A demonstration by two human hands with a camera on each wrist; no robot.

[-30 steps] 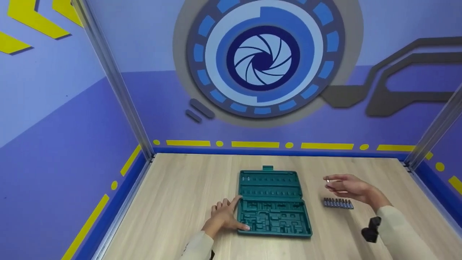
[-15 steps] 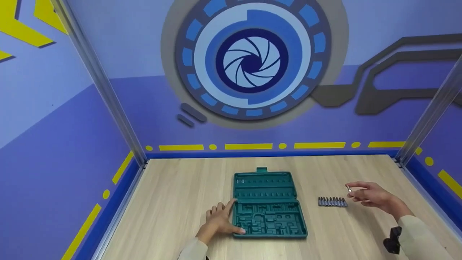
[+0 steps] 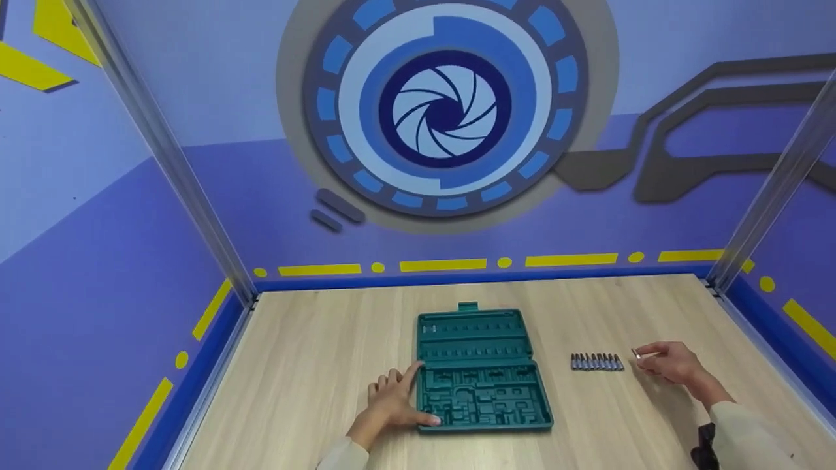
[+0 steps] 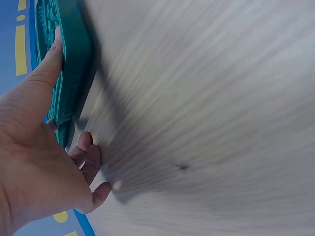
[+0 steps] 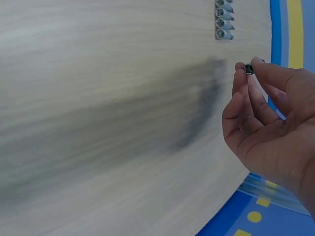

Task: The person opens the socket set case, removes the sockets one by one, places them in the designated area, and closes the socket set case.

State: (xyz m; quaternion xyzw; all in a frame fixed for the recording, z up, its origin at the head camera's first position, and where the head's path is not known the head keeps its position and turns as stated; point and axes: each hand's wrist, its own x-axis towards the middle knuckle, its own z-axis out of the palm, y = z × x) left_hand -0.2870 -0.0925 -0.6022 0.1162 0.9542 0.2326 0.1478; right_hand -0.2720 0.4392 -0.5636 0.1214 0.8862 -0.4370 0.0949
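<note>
A green plastic case (image 3: 484, 427) lies unfolded on the table, its moulded tray nearest me and the lid behind. My left hand (image 3: 392, 399) rests at its left side: thumb on the front left corner, index finger stretched to the hinge, other fingers relaxed near the wood. Between thumb and fingertips, my right hand (image 3: 673, 362) pinches a small silver socket bit (image 5: 249, 69), its hollow end showing in the right wrist view. Just left of that hand stretches a row of socket bits (image 3: 597, 362) with dark tips. Small light pieces sit in the lid's upper left slots.
The case's latch tab (image 3: 467, 305) points toward the back wall. Purple-blue panels enclose the wooden table (image 3: 326, 339) at the back and both sides, with metal posts (image 3: 215, 241) in the corners.
With the socket bit pinched in it, my right hand has moved from above the row to its right side and come down lower. The left hand has stayed on the case.
</note>
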